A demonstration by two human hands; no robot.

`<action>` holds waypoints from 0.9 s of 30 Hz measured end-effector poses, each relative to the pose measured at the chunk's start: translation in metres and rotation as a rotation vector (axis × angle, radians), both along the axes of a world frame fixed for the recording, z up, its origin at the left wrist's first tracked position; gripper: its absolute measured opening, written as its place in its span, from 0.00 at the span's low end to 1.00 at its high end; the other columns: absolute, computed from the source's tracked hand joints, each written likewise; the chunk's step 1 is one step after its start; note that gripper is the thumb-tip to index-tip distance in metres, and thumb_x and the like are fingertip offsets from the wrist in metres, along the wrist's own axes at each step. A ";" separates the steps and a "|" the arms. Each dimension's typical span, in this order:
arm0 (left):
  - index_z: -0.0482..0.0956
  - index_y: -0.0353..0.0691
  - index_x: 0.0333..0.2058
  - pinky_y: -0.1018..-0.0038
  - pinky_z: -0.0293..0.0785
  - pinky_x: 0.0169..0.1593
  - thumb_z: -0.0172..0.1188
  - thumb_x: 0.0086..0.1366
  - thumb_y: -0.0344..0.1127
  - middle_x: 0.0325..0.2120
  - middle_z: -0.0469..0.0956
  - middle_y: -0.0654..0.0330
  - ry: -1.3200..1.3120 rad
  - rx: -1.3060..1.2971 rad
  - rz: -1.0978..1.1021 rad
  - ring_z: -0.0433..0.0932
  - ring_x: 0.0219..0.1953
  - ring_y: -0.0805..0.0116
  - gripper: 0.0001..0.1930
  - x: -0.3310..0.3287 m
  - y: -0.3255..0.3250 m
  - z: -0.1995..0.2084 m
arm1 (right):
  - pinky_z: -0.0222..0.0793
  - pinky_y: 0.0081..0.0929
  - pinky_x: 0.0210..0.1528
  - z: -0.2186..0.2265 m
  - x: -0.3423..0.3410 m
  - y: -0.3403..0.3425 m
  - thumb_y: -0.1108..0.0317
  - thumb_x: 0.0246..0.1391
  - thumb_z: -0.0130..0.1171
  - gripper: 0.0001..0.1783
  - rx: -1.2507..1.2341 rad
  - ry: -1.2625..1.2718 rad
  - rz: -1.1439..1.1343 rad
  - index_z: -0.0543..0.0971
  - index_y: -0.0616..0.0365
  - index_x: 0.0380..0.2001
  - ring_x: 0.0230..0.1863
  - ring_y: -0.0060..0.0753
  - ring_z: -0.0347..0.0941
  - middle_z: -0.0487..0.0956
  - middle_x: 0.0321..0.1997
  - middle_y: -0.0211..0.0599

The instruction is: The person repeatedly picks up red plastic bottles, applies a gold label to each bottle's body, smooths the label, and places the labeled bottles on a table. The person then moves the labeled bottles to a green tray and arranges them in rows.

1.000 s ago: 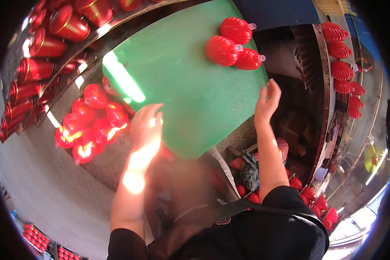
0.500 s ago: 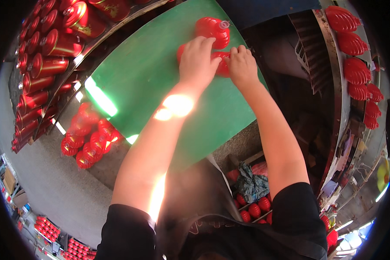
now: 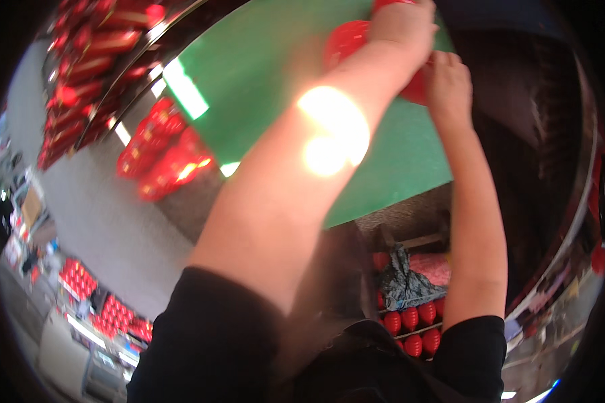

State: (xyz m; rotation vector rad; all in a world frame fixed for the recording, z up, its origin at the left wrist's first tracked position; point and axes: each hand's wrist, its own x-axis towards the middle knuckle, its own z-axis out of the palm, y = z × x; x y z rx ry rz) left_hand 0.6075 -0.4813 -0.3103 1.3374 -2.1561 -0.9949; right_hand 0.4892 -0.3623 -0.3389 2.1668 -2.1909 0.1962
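My left hand (image 3: 405, 30) reaches across the green tabletop (image 3: 269, 74) at its far right. It curls over a shiny red globe (image 3: 345, 43), part of which shows on the left side of my wrist. Blur softens the fingers. Just right of it, my right hand (image 3: 449, 87) is closed with bent fingers at the right edge of the red piece (image 3: 415, 88). Above my left hand, a second red globe (image 3: 388, 3) is cut off by the top of the view. My left forearm, lit by bright sun patches, covers much of the table.
A heap of red globes (image 3: 165, 151) lies left of the table. Red canisters (image 3: 91, 60) stand in rows on a rack at the upper left. A crate near my body holds red globes (image 3: 410, 319) and a dark crumpled bag (image 3: 403, 282). Dark space borders the table's right side.
The view has swung, so the table and both hands sit farther up and right in it. My hands stay around the same red piece. The upper globe has mostly left the view.
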 end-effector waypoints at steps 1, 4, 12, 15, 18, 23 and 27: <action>0.72 0.40 0.44 0.42 0.77 0.41 0.58 0.71 0.40 0.30 0.82 0.40 0.011 0.022 0.027 0.83 0.37 0.36 0.11 0.012 0.003 0.005 | 0.73 0.50 0.47 0.001 -0.002 0.000 0.66 0.60 0.60 0.07 0.039 0.011 -0.003 0.78 0.57 0.38 0.43 0.56 0.77 0.79 0.42 0.48; 0.78 0.38 0.42 0.50 0.80 0.40 0.62 0.69 0.38 0.31 0.83 0.44 0.119 -0.036 0.181 0.84 0.36 0.42 0.10 0.072 0.032 0.019 | 0.73 0.51 0.47 0.000 -0.005 -0.003 0.67 0.61 0.60 0.06 0.007 -0.029 0.019 0.78 0.57 0.37 0.43 0.58 0.77 0.80 0.39 0.49; 0.81 0.45 0.44 0.58 0.77 0.38 0.68 0.63 0.33 0.33 0.83 0.55 0.189 -0.114 0.356 0.83 0.35 0.50 0.11 0.287 0.177 0.064 | 0.75 0.53 0.48 0.022 -0.016 0.017 0.65 0.68 0.52 0.12 0.311 0.304 0.261 0.69 0.63 0.46 0.44 0.64 0.78 0.79 0.43 0.59; 0.82 0.37 0.51 0.66 0.81 0.44 0.67 0.63 0.27 0.41 0.86 0.53 0.083 -0.107 0.286 0.85 0.40 0.54 0.16 0.387 0.243 0.064 | 0.77 0.57 0.41 0.039 -0.001 0.028 0.62 0.70 0.51 0.16 0.581 0.258 0.023 0.62 0.59 0.51 0.41 0.66 0.81 0.82 0.38 0.61; 0.82 0.38 0.53 0.66 0.83 0.44 0.63 0.66 0.30 0.48 0.85 0.54 0.001 -0.111 0.282 0.86 0.41 0.55 0.17 0.466 0.294 0.044 | 0.77 0.55 0.38 0.063 0.045 0.049 0.61 0.69 0.55 0.15 0.476 0.287 0.101 0.64 0.57 0.47 0.38 0.62 0.81 0.82 0.33 0.56; 0.82 0.46 0.46 0.56 0.80 0.36 0.66 0.63 0.31 0.33 0.83 0.51 -0.334 0.207 0.290 0.83 0.33 0.47 0.12 0.562 0.362 0.003 | 0.72 0.41 0.32 0.128 0.182 0.109 0.66 0.66 0.60 0.09 0.492 -0.245 -0.003 0.71 0.57 0.40 0.28 0.50 0.79 0.78 0.28 0.49; 0.81 0.45 0.46 0.55 0.79 0.37 0.65 0.64 0.30 0.32 0.82 0.50 -0.295 0.301 0.385 0.83 0.34 0.45 0.11 0.599 0.381 -0.044 | 0.71 0.26 0.33 0.133 0.319 0.152 0.74 0.64 0.60 0.07 0.640 -0.564 -0.015 0.71 0.61 0.38 0.29 0.22 0.71 0.77 0.27 0.33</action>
